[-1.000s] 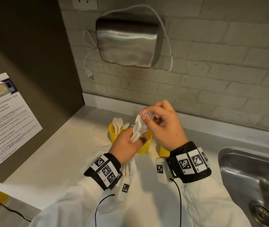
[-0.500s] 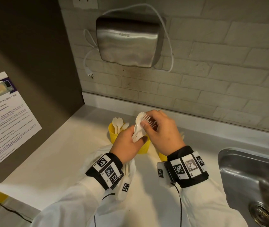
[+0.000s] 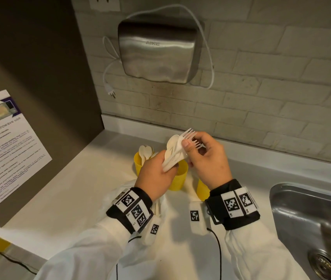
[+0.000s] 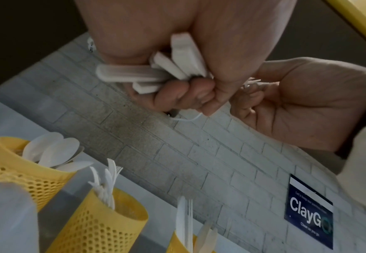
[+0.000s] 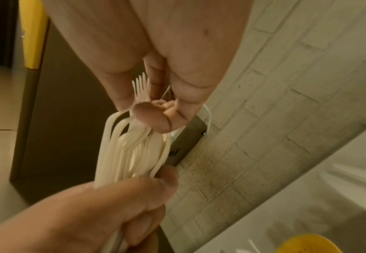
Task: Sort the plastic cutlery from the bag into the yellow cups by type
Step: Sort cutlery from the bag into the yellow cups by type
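My left hand [image 3: 158,172] grips a bunch of white plastic cutlery [image 3: 175,153] by the handles [image 4: 156,73], above the yellow cups. My right hand [image 3: 205,156] pinches the head of a fork [image 3: 190,135] at the top of that bunch, thumb on its neck [image 5: 143,97]. Three yellow perforated cups stand below: one with spoons [image 4: 26,167], one with forks [image 4: 104,220], one with knives [image 4: 186,243]. In the head view the spoon cup [image 3: 140,160] and middle cup [image 3: 178,176] show; the third cup [image 3: 202,188] is mostly hidden by my right wrist. The clear bag [image 3: 160,207] lies under my left wrist.
A steel sink [image 3: 310,225] sits at the right of the white counter [image 3: 69,195]. A hand dryer [image 3: 158,53] hangs on the brick wall with a loose plug cord [image 3: 110,91]. A microwave notice [image 3: 5,146] is on the left panel.
The bunch in my left hand has tipped upward a little. My right hand's fingers shifted from the bunch's top to pinching a fork head that now sticks out above the spoons.
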